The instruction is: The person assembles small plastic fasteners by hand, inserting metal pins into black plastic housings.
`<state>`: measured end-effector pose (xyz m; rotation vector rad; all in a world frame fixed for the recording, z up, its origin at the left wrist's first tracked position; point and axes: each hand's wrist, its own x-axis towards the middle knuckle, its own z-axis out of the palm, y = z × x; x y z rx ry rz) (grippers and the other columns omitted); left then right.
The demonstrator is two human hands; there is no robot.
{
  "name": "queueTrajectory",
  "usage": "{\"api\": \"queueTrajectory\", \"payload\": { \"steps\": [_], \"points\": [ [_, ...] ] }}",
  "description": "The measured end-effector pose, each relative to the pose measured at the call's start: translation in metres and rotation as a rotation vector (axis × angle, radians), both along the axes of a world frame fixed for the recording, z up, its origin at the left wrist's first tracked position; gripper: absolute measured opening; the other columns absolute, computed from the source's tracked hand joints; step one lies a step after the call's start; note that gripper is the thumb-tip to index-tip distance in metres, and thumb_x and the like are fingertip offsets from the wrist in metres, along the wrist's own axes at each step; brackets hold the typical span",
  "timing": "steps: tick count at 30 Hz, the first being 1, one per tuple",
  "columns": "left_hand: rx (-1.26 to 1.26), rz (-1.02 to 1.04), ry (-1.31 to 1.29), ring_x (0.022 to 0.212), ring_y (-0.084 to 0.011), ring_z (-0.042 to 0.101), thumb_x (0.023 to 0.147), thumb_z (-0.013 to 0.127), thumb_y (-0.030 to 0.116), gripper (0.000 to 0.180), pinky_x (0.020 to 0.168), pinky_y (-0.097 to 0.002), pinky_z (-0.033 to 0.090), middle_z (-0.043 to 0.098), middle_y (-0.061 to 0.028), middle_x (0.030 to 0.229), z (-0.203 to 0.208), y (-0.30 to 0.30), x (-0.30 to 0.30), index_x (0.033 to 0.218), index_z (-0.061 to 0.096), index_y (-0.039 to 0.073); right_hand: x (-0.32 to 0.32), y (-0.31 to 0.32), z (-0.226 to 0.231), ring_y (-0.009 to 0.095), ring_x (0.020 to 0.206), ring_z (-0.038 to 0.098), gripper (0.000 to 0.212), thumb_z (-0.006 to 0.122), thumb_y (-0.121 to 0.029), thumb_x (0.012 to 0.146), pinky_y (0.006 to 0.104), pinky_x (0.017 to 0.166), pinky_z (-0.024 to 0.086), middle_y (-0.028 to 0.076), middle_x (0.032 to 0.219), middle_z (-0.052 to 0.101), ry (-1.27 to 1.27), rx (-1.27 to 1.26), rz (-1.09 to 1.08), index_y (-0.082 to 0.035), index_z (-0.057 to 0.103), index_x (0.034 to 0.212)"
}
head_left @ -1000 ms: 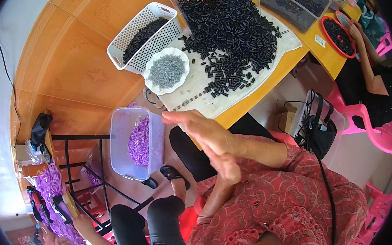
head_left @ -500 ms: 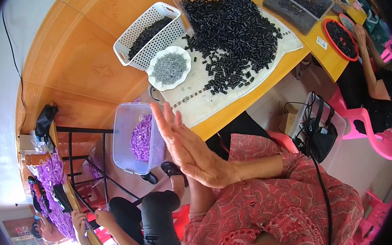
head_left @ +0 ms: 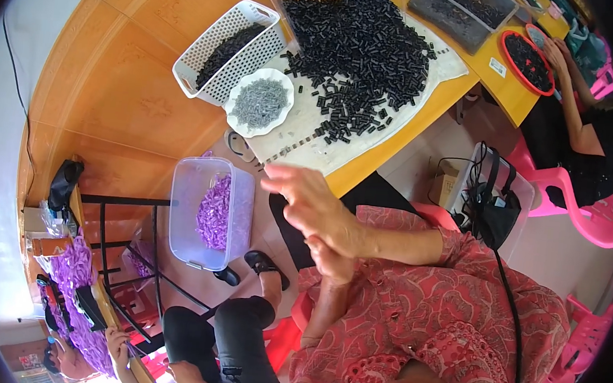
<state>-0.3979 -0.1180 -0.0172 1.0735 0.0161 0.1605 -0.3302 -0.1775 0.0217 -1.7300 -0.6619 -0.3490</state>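
Note:
My right hand is raised off the near edge of the table, its fingers stretched out, slightly bent and a little blurred. My left hand lies against its underside near the heel of the palm, and its fingers are mostly hidden. No object shows in either hand. Beyond them a white cloth covers part of the yellow table. On the cloth lies a large heap of small black tube-like pieces. Closest to my hands is a scalloped white plate heaped with small clear-grey pieces.
A white perforated basket holds more black pieces. Below the table's left end stands a translucent bin with purple strips. A co-worker sits at lower left, another at upper right by a red basket. A black cable crosses my right side.
My hands were pressed palm to palm with fingers straight; now the right has slid across the left and its fingers bend. The co-worker's hand at lower left has moved down.

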Motion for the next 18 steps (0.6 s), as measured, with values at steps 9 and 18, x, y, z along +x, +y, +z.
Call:
{"api": "queueTrajectory", "payload": {
  "steps": [9,18],
  "points": [
    [0.076,-0.072,-0.196,0.139,-0.0351,0.02,0.097,0.027,0.053,0.07,0.111,-0.0484,0.02,0.01,-0.0158,0.155,0.028,0.023,0.037,0.15,0.009,0.011,-0.025,0.048,-0.006,0.036,0.135,0.029,0.064,0.039,-0.037,0.097,0.0462,0.109,0.023,0.017,0.152,0.018,0.185,-0.228,-0.257,-0.012,0.012,0.149],
    [0.285,0.013,0.122,0.135,-0.0258,0.029,0.098,0.034,0.045,0.067,0.109,-0.0398,0.026,0.023,-0.0176,0.149,-0.003,-0.009,0.012,0.148,0.013,0.005,0.026,0.006,-0.01,0.03,0.14,0.02,0.062,0.046,-0.044,0.094,0.043,0.113,0.017,0.017,0.148,0.025,0.372,0.002,0.116,-0.01,0.032,0.144]
  ]
}}
